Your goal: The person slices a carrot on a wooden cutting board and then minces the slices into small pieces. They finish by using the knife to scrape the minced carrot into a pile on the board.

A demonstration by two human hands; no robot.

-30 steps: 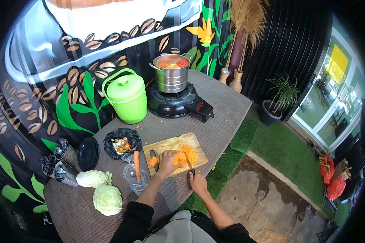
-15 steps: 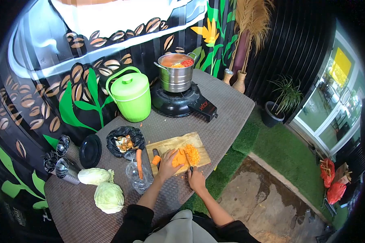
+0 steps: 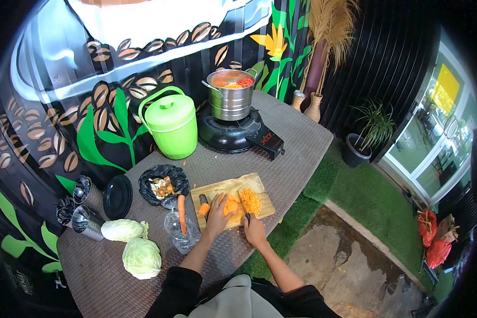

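Note:
My left hand lies over the left half of the wooden cutting board, its fingers apart and touching the orange carrot slices. My right hand is closed around the dark handle of a knife at the board's near edge; little of the blade shows. A heap of diced carrot sits on the right of the board. Left of my left hand are a carrot chunk and a dark-handled tool, partly hidden. A whole carrot rests on a clear plastic bag.
A black bag of peelings lies beyond the carrot. Two cabbages are at the left. Behind stand a green lidded bucket and a steel pot of chopped vegetables on a black stove. Metal cups stand far left.
My left hand has shifted slightly left, and its fingers have spread, uncovering more carrot slices. My right hand has turned a little with the knife, staying near the board's edge.

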